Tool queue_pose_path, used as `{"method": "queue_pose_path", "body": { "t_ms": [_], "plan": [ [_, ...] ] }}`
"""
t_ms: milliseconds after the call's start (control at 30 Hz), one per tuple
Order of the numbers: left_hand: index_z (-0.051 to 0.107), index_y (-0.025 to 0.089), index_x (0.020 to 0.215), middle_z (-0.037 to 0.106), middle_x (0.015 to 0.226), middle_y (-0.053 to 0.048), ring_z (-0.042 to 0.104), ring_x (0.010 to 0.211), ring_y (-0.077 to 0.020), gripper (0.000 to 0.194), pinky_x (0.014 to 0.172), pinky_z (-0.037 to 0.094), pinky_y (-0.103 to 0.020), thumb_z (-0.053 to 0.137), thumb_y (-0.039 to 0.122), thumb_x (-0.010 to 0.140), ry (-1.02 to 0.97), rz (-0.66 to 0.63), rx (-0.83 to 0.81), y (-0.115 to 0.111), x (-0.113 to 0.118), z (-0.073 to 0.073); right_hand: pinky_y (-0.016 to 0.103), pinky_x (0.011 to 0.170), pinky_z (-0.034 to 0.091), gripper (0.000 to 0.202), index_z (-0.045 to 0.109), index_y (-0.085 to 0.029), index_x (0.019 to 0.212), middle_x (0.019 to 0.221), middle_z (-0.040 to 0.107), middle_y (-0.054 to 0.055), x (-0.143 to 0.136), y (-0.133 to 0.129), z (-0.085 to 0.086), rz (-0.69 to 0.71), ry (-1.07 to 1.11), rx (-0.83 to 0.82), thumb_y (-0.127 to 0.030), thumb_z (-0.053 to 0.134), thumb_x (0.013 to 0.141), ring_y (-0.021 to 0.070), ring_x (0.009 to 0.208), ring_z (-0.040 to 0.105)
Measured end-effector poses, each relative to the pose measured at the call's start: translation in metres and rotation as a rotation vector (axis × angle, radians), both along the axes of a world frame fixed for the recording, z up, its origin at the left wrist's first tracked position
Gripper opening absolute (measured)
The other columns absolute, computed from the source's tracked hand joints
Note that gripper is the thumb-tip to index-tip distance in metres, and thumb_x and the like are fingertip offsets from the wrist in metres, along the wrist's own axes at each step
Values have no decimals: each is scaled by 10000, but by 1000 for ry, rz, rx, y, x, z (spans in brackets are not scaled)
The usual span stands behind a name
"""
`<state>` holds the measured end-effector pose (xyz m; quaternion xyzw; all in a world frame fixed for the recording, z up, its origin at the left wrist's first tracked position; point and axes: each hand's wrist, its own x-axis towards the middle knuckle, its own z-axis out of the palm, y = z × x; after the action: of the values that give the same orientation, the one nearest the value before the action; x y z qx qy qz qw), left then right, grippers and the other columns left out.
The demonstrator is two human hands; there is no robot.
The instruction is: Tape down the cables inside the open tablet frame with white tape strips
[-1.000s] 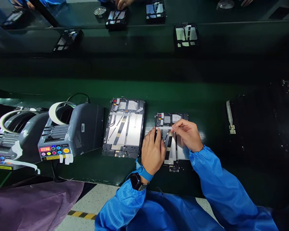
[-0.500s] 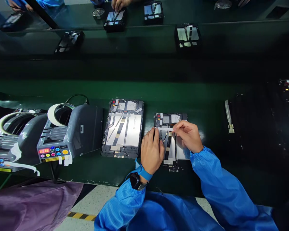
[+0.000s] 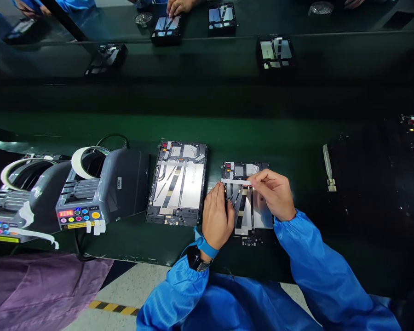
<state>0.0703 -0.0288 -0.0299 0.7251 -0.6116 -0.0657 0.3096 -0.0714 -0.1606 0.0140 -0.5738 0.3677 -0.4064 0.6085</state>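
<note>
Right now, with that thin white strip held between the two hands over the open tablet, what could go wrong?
The thin white tape strip is held at its ends by the left hand and right hand, so it might land crooked or wrinkle. It may stick to a fingertip. The left hand rests on the small open tablet, so it could nudge the black flat cables beneath.

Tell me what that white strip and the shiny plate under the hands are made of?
The white strip, held between both hands, looks like thin matte adhesive tape: flat, narrow, ribbon-like. The shiny plate inside the open tablet seems to be metal or foil, since it reflects light silvery grey. Neither is certain by look alone.
</note>
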Motion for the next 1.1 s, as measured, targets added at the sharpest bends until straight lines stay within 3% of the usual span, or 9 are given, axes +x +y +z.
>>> {"method": "queue_pose_path", "body": {
  "t_ms": [167, 300, 1100],
  "plan": [
    [220, 137, 1669, 474, 1582, -201, 486, 1448, -306, 651, 1178, 462, -486, 427, 175, 1053, 111, 35, 7, 1, 0, 2, 320, 695, 493, 336, 649, -202, 705, 784, 709, 46, 1, 0, -19, -5, 100, 9, -455, 804, 864, 175, 730, 624],
    [209, 147, 1678, 481, 1574, -196, 478, 1440, -318, 673, 1172, 452, -505, 425, 160, 1042, 69, -2, 26, 0, 2, 3, 338, 714, 490, 334, 645, -208, 712, 793, 707, 48, -3, 0, -29, -6, 123, 16, -462, 791, 872, 185, 748, 621],
    [343, 100, 1618, 495, 1564, -188, 467, 1414, -316, 587, 1176, 427, -505, 430, 160, 1041, -8, -25, 73, -4, 2, 4, 329, 674, 475, 264, 646, -207, 688, 766, 715, 49, -4, -8, -25, 52, 117, 32, -372, 803, 821, 192, 735, 653]
  ]
}}
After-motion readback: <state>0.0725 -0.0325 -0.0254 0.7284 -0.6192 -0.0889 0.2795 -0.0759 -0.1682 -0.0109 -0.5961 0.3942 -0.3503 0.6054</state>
